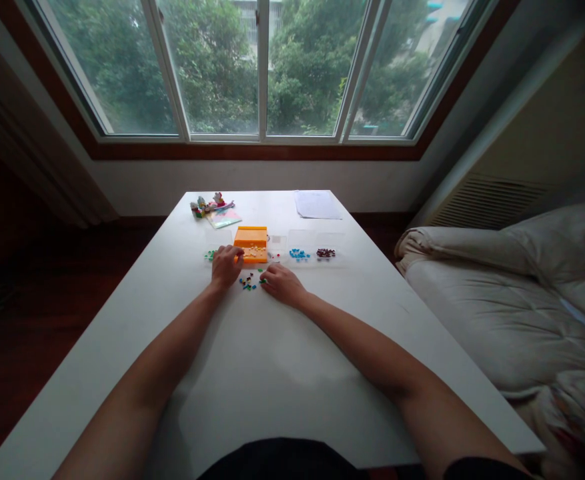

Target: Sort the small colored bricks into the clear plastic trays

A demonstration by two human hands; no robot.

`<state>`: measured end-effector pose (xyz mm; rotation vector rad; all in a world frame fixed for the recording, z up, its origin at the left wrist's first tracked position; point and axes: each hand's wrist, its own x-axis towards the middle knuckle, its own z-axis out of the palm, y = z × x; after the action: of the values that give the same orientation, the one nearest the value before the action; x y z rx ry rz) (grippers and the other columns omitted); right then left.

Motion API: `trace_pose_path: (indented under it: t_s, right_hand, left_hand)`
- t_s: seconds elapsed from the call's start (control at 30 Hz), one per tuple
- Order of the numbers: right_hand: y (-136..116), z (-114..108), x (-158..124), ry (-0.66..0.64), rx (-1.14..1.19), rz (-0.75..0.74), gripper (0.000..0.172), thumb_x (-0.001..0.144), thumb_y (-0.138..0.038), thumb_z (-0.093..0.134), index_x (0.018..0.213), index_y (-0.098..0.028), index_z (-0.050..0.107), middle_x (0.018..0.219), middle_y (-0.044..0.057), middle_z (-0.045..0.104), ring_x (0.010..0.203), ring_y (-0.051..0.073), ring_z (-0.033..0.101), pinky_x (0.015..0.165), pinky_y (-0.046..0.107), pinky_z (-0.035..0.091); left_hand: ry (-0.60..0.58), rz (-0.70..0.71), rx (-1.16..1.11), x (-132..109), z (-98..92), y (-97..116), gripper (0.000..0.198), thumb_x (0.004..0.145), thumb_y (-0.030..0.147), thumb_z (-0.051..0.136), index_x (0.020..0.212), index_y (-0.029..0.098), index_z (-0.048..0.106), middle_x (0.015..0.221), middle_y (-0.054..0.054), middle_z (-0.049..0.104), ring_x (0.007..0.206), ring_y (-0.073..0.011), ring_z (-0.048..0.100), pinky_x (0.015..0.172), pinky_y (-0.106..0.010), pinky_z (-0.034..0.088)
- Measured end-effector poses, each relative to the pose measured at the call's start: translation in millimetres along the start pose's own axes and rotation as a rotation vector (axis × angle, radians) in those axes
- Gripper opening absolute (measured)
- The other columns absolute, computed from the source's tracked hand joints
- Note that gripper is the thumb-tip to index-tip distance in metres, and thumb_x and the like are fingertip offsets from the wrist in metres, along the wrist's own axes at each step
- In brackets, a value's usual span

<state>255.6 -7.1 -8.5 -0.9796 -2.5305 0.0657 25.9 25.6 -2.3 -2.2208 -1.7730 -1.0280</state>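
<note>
My left hand (226,267) is at the left side of an open orange box (251,235), its fingers pressed together over the near edge. Small pale yellow pieces (255,252) lie in that box. Anything between those fingertips is too small to make out. Closer to me, a loose pile of small mixed-colour pieces (247,283) rests on the white table (272,360). My right hand (284,285) lies low at the right of the pile, fingers bent and closed, with a bit of green at the fingertips. Whether it grips that piece is unclear.
Clear plastic trays hold blue pieces (299,255), dark brown pieces (325,253) and green pieces (209,255). Small colourful figures (212,205) and a shiny sheet (224,218) sit at the back left. White paper (317,205) lies back right. A sofa (497,293) stands right of the table.
</note>
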Motion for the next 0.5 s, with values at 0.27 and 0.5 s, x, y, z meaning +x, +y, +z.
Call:
trace_pose_path:
  t_s: [0.27,0.5]
  right_hand:
    - [-0.8,0.7,-0.8,0.044,0.002,0.028,0.017,0.092,-0.021,0.061,0.107,-0.020,0.067,0.104,0.010,0.062,0.104,0.023,0.054,0.091,0.035,0.046]
    - [-2.6,4.5,1.2,0.075,0.002,-0.068,0.013,0.093,-0.022,0.061,0.099,-0.023,0.072,0.104,0.008,0.064,0.103,0.023,0.052,0.093,0.038,0.044]
  left_hand:
    - [-0.047,-0.002,-0.050,0.6,-1.5,-0.2,0.018,0.091,0.022,0.052,0.094,0.023,0.069,0.099,-0.007,0.070,0.098,-0.0257,0.057,0.093,-0.040,0.042]
    - [-0.086,-0.018,-0.042,0.5,-4.5,3.4,0.017,0.091,0.022,0.052,0.094,0.023,0.069,0.101,-0.007,0.069,0.100,-0.0262,0.057,0.094,-0.041,0.042]
